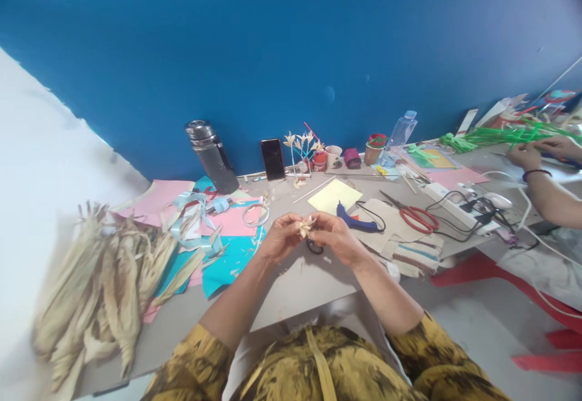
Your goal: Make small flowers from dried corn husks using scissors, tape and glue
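Observation:
A small pale flower of dried husk [306, 226] is held up over the table, between both hands. My left hand [282, 237] pinches it from the left, fingers closed. From the right, my right hand [335, 238] grips its other side with closed fingers. Just beneath the flower, a dark ring-shaped object [314, 247] shows in part. A blue glue gun [357, 219] lies right of my right hand, beside a yellow paper [334, 197]. A roll of clear tape [255, 214] rests left of my left hand.
Dried corn husks [113, 286] hang over the left table edge. A dark flask [211, 155], a phone [273, 159] and husk flowers [302, 146] stand by the wall. Red-handled scissors [418, 219] and a power strip [459, 207] lie right. Another person's hands [527, 155] work at far right.

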Motion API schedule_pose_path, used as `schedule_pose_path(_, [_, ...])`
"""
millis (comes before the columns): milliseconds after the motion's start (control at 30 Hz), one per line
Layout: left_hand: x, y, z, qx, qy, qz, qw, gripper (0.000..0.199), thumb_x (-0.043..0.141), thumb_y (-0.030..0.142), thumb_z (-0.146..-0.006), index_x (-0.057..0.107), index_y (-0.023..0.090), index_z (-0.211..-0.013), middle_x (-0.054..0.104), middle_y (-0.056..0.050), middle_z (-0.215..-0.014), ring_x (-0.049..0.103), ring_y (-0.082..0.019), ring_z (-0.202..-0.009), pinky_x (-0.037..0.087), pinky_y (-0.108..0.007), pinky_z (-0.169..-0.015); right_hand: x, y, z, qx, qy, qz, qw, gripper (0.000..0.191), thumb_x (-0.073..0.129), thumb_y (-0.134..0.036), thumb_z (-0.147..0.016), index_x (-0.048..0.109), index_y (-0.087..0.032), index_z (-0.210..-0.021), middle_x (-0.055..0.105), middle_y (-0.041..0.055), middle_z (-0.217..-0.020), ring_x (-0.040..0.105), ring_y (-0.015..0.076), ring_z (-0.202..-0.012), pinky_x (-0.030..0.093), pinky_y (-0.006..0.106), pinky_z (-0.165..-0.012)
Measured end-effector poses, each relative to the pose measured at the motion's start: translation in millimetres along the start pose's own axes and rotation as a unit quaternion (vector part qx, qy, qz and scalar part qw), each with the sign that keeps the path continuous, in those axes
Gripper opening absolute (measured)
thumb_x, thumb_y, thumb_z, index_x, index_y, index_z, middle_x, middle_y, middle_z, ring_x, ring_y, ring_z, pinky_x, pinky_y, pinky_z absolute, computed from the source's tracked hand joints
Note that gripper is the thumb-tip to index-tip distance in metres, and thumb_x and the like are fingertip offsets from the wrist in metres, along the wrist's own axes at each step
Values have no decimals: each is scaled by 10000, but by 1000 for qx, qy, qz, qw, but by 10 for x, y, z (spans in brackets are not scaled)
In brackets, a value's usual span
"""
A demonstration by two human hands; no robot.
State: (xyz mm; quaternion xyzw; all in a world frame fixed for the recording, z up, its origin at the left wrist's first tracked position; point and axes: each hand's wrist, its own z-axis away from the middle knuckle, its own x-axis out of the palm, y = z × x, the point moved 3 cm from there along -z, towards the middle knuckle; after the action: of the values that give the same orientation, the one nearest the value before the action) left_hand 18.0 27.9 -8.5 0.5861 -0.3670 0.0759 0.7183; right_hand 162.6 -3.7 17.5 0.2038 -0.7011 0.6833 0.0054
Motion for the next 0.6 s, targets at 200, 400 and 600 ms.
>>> schedule_pose_path(200, [-10, -25, -15, -18, 14, 49, 999, 246, 873, 147, -594, 673, 136, -737, 696, -36, -735, 649, -145, -658, 521, -264, -620, 59, -13, -28, 8, 0, 2, 1000, 181, 706, -211, -675, 684, -177, -851, 626, 7, -778, 444, 95, -577, 286, 225, -495])
schedule_pose_path(400, [-33, 6, -31, 0, 4, 66, 998, 301, 888, 257, -611, 681, 126, -784, 642, -14, -685, 641, -165, -653, 571, -323, -624, 177, -53, -102, 4, -19, -20, 1000, 346, 666, -177, -662, 717, -176, -1005, 630, 5, -838, 404, 66, -549, 270, 220, -493])
schedule_pose_path(600, [-144, 54, -39, 7, 47, 88, 995, 274, 860, 248, -653, 666, 140, -814, 633, -2, -665, 636, -159, -637, 565, -307, -599, 281, -70, -154, -11, -23, -36, 999, 367, 677, -157, -654, 727, -173, -1017, 659, 5, -800, 403, 66, -537, 274, 225, -503])
